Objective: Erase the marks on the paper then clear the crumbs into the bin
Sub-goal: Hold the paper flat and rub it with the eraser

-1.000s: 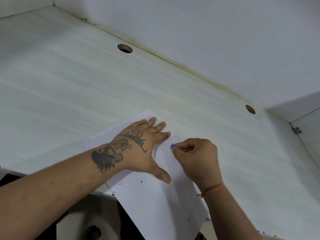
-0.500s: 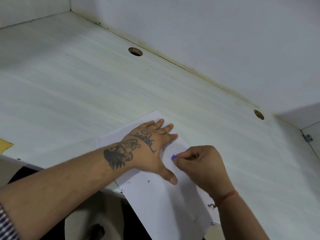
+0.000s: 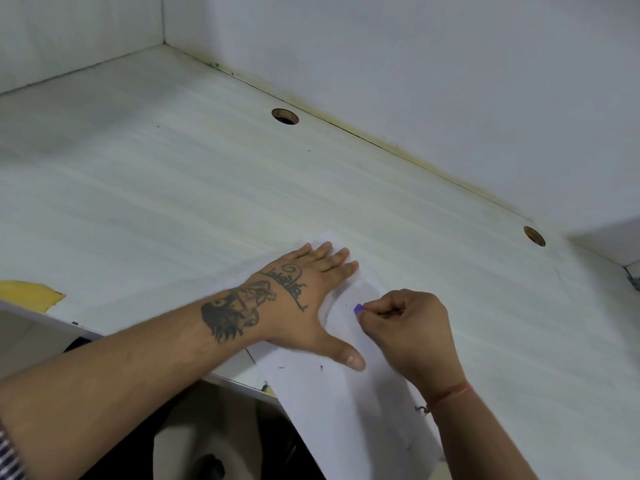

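A white sheet of paper lies on the pale desk, its near part hanging over the front edge. My left hand presses flat on the paper's far half, fingers spread and thumb out. My right hand pinches a small purple eraser against the paper just right of the left hand. A few small dark marks and crumbs dot the sheet near my left thumb. No bin is clearly in view.
Two round cable holes sit along the desk's back edge by the white wall. A yellow object rests at the left near the front edge. Below the desk edge is a dark space with a pale rounded shape.
The view has shifted, so the hands and paper appear lower and further right. The right hand with the eraser has slid slightly along the paper; the left hand stays pressed down.
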